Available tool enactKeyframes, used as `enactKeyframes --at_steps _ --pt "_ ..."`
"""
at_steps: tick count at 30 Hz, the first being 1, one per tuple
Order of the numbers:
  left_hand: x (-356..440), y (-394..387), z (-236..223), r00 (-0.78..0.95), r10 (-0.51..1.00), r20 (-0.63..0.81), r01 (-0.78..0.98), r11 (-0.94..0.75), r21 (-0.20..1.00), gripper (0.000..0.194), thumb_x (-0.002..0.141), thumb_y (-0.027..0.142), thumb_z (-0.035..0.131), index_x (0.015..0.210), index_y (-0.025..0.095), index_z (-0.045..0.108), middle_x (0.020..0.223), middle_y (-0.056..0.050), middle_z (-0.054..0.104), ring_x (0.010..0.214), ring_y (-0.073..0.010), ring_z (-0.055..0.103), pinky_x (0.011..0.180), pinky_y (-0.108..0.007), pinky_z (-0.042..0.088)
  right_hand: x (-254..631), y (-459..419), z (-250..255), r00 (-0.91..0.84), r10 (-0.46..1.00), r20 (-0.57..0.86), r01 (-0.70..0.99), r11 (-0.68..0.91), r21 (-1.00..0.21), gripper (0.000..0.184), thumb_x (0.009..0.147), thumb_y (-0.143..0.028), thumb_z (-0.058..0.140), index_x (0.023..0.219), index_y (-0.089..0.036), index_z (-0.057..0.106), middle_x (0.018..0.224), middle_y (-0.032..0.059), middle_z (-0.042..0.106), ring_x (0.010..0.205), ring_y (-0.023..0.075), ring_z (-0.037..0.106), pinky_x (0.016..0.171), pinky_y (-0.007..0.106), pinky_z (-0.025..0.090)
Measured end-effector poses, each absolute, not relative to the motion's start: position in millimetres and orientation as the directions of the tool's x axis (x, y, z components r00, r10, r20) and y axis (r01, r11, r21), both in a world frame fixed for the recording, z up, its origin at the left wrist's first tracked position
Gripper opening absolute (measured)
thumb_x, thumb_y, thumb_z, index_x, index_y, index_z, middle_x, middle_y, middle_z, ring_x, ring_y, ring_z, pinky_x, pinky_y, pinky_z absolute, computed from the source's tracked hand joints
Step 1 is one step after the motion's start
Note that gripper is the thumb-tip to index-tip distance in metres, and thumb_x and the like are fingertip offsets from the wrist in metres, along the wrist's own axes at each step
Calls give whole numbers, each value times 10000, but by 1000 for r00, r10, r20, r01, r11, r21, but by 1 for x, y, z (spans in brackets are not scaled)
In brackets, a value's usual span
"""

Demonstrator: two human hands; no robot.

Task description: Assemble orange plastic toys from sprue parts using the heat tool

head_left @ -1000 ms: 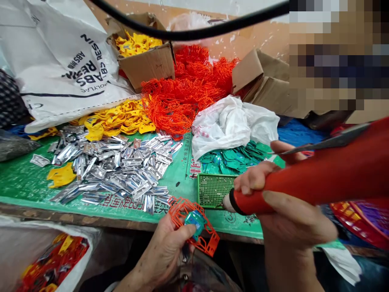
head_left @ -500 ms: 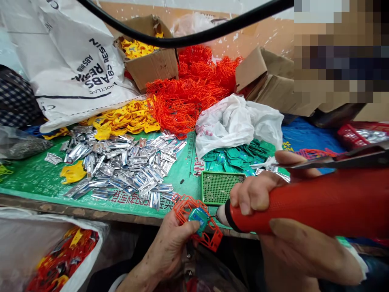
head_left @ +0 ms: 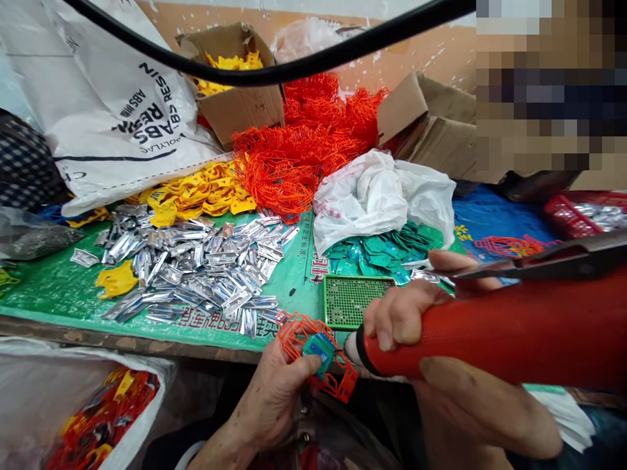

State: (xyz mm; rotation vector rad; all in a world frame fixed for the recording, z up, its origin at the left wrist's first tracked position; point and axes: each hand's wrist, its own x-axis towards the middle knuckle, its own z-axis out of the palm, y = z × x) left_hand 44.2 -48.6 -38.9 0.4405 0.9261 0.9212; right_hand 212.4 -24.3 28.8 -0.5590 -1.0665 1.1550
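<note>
My left hand [head_left: 272,391] is closed on an orange plastic lattice frame [head_left: 294,329] with a small green plastic piece [head_left: 313,347] on it, the thumb pressing on the green piece. In my right hand [head_left: 404,316] is a red electric screwdriver [head_left: 509,326], held sideways with its bit pointing left. The bit's tip meets the right edge of the green piece; whether a screw sits there is too small to tell. Just behind the bit stands a green gridded tray [head_left: 360,277] with small grey bits in its holes. Some fingers of both hands are hidden.
Silver metal blades [head_left: 215,261] lie heaped at the left, below yellow pieces [head_left: 196,196]. Orange frames [head_left: 313,137] pile up behind. A white plastic bag [head_left: 372,196] covers part of some green pieces [head_left: 386,251]. A black cable [head_left: 304,75] crosses above.
The screwdriver has shifted slightly left, its bit now against the green piece. The left hand and the orange frame stay nearly in place.
</note>
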Motion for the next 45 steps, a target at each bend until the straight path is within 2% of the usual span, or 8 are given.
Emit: enactKeyframes --at_steps 5,8,14,20,25,32,40,45 --pt "44 -52 -42 220 850 -478 -454 523 721 252 638 211 803 860 171 691 755 -5 693 669 -133 592 653 -228 488 208 -27 29 54 928 370 -413 358 -837 572 743 -235 802 1239 -371 553 693 -49 614 575 151 588 557 315 547" --pt "44 -52 -42 201 858 -472 -445 509 736 238 624 216 797 825 170 678 724 -1 673 642 -127 569 602 -213 458 205 -34 33 60 949 311 -411 307 -858 547 794 -215 758 1265 -353 516 745 -33 602 645 150 596 627 326 544" --pt "46 -53 -41 171 853 -494 -445 514 733 221 617 235 800 776 171 660 661 16 619 569 -100 511 544 -200 426 200 -35 32 70 936 344 -411 342 -845 419 803 -231 751 1158 -322 547 731 -47 596 618 134 589 619 317 524" --pt "44 -57 -49 178 875 -451 -418 482 770 227 668 264 792 834 164 673 659 18 601 531 -91 467 477 -198 372 198 -36 26 76 935 347 -420 346 -839 429 798 -228 754 1159 -327 544 738 -50 609 628 139 601 626 319 523" --pt "45 -57 -49 176 874 -453 -397 484 780 229 683 273 798 830 158 664 654 22 589 540 -91 467 493 -198 395 208 -33 28 62 937 344 -434 336 -836 476 779 -226 769 1185 -342 548 754 -58 633 642 139 609 646 326 528" --pt "45 -55 -47 218 866 -451 -367 501 784 231 699 296 783 851 165 669 688 19 616 525 -94 481 458 -202 433 223 -5 27 249 906 343 -313 411 -856 582 680 -91 699 1204 -294 551 680 -65 642 591 142 589 598 316 524" --pt "44 -54 -46 221 850 -479 -377 527 762 331 717 288 790 1005 175 673 783 2 660 575 -98 524 483 -190 444 219 1 2 258 931 259 -235 320 -918 639 677 -179 742 1253 -291 490 705 -69 626 607 155 569 652 364 507" --pt "42 -55 -50 230 849 -475 -388 528 756 279 730 275 784 973 183 682 796 -3 664 613 -106 546 538 -198 466 222 2 -3 276 922 270 -182 326 -928 594 699 -224 756 1236 -277 507 714 -58 610 625 166 573 670 384 505"
